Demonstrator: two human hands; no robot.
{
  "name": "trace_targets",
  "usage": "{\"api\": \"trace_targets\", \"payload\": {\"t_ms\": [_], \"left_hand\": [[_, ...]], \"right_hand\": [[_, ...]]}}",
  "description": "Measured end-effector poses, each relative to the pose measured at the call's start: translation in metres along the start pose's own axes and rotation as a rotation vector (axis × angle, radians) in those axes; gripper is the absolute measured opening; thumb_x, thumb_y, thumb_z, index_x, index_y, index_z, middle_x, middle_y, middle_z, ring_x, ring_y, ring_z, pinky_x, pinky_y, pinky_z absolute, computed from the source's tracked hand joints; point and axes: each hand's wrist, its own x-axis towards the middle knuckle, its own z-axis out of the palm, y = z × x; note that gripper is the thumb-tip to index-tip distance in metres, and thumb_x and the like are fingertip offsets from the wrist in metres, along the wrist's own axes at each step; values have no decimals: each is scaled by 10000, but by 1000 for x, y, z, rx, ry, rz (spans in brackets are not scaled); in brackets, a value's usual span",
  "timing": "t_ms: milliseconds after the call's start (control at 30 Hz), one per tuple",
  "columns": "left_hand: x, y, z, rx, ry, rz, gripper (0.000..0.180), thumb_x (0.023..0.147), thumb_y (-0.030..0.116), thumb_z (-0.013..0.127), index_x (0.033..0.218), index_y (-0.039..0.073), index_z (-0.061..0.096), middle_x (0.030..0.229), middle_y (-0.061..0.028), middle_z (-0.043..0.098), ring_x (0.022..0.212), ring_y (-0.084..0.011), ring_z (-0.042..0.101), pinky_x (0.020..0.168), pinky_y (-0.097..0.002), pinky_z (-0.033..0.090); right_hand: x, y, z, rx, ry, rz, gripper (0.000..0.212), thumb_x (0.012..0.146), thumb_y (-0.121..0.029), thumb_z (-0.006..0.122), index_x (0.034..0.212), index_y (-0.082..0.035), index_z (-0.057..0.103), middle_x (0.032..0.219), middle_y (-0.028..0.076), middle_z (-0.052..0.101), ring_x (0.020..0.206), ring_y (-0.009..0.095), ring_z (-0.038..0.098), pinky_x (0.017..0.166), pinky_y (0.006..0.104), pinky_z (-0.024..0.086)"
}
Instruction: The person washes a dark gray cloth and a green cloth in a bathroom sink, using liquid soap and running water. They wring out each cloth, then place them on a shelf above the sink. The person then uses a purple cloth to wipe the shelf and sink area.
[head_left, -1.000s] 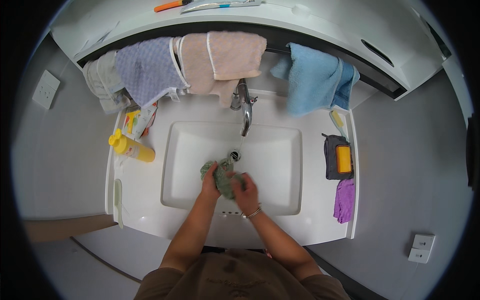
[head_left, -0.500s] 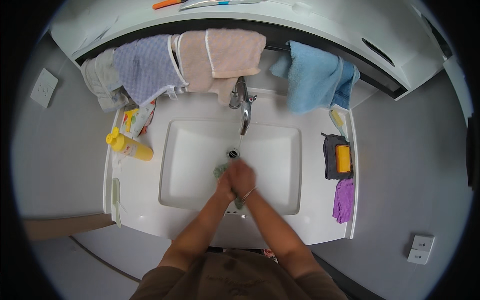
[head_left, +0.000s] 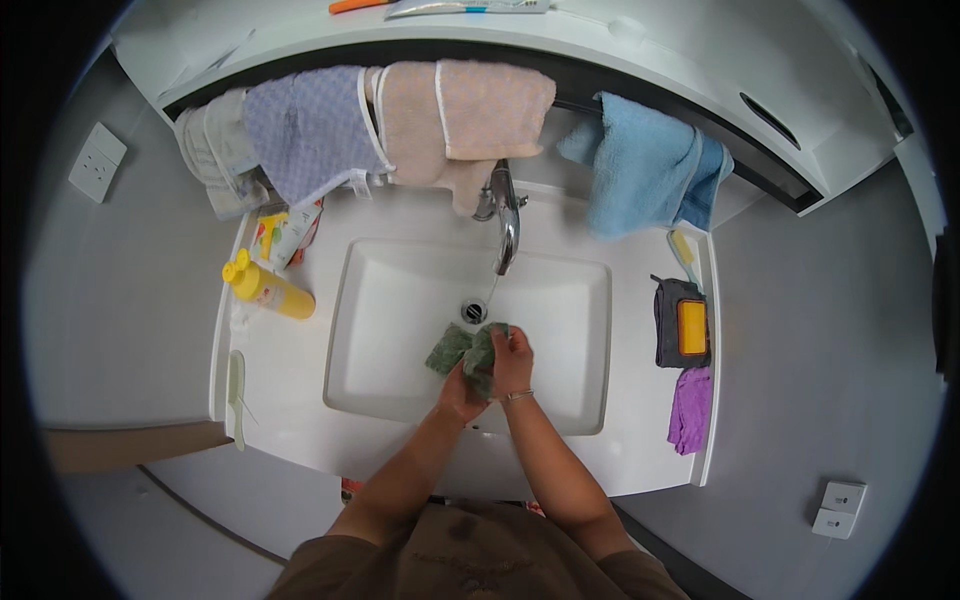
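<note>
A wet-looking green cloth (head_left: 451,348) is bunched between my two hands over the white sink (head_left: 385,290). My left hand (head_left: 463,393) is closed round its lower part. At the upper right, my right hand (head_left: 513,358) pinches the cloth between thumb and fingers and wears a bracelet at the wrist. One end of the cloth hangs to the left, toward the basin floor. Just beyond my hands lies the drain (head_left: 474,311). Above it, a thin stream of water runs from the chrome faucet (head_left: 507,235).
Left on the counter stand a yellow bottle (head_left: 268,287) and a pale green brush (head_left: 236,395). At right lie a dark pouch with a yellow soap bar (head_left: 691,327), a purple cloth (head_left: 689,412) and a small brush (head_left: 683,250). Several towels (head_left: 495,110) hang behind the faucet.
My hands were pressed together and blurred, squeezing the green cloth. Now they are slightly apart and the cloth is more spread between them. The whole view has shifted slightly.
</note>
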Motion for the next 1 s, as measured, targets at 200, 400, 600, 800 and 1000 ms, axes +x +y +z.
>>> {"api": "trace_targets", "payload": {"t_ms": [200,400,600,800,1000], "left_hand": [[-15,55,-15,15,167,39,187,821,109,632,972,112,522,807,-29,508,595,-142,455,435,-249,303],[-25,21,-19,-41,165,13,351,895,369,509,1167,146,493,1081,-94,542,1014,-230,512,833,-348,420],[-30,44,-4,412,-12,131,336,849,185,551,1127,5,490,1039,-130,576,878,-245,594,743,-396,515],[-97,59,53,228,-548,-172,560,680,66,562,1198,-91,418,1069,-229,571,918,-338,613,754,-379,530],[-84,94,29,188,-317,-115,652,773,244,610,1325,17,348,1291,-181,457,1173,-341,466,991,-415,385]], "right_hand": [[-9,-39,-38,-233,184,-307,121,861,-75,588,946,-1,631,610,-60,485,531,14,366,461,185,311],[-47,-24,-15,-1093,-478,-419,280,817,-158,593,1093,-117,621,791,161,631,670,273,615,626,353,490],[-47,-17,-45,-374,-552,-27,213,842,-133,577,1028,-43,627,826,74,656,700,221,611,669,322,493],[-23,-25,-40,-748,-533,-594,425,816,-34,564,1230,-70,478,1189,71,520,1108,215,485,885,349,435],[6,-47,-38,108,-579,124,471,809,12,533,1260,-57,416,1137,84,558,1044,199,545,949,308,416]]}}
